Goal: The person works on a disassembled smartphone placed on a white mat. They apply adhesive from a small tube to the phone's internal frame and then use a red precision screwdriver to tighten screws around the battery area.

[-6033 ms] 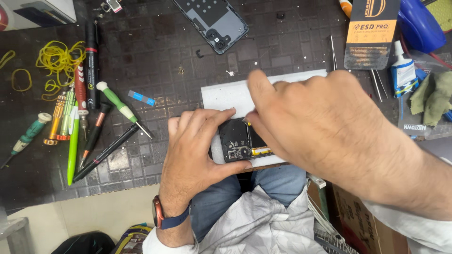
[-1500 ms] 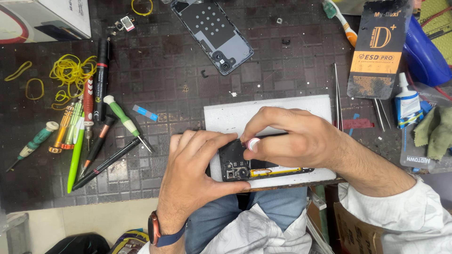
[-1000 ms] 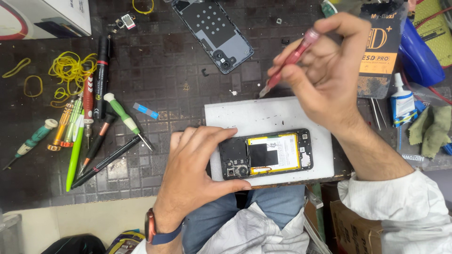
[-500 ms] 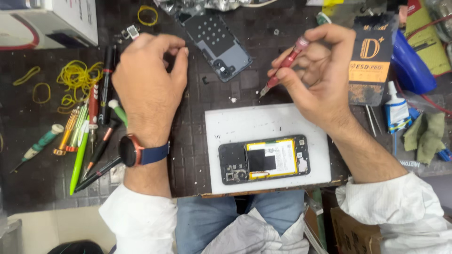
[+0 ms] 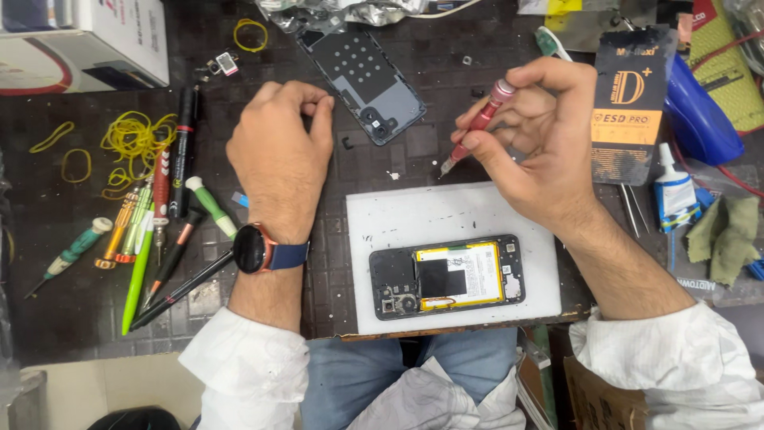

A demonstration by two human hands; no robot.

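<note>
- The right hand (image 5: pixel 541 139) pinches a red-handled precision screwdriver (image 5: pixel 476 127) between thumb and fingers; the tool tilts, its tip pointing down and to the left, just above the dark work mat (image 5: pixel 95 318) beyond the far edge of the white board (image 5: pixel 446 215).
- The left hand (image 5: pixel 278 159) lies palm down on the mat, fingers curled loosely inward with the fingertips near the thumb; whether it holds anything small between them cannot be told; a round dark watch on a blue band (image 5: pixel 256 248) sits on its wrist.
- The opened smartphone (image 5: pixel 447 275) lies flat on the white board, back side up with the cover off; a yellow-edged battery and black shielding show inside; neither hand touches it.
- The grey phone back cover (image 5: pixel 362 84) lies inner side up on the mat, between the two hands and a little farther from the person.
- To the left of the left hand lies a row of tools: a black marker (image 5: pixel 185 151), a green-handled screwdriver (image 5: pixel 211 205), a lime-green pen (image 5: pixel 137 275); yellow rubber bands (image 5: pixel 137 143) lie in a loose heap beside them.
- To the right of the right hand stands a black and orange package (image 5: pixel 629 103); a small white glue bottle (image 5: pixel 675 187) and a green cloth (image 5: pixel 728 235) lie beyond it.
</note>
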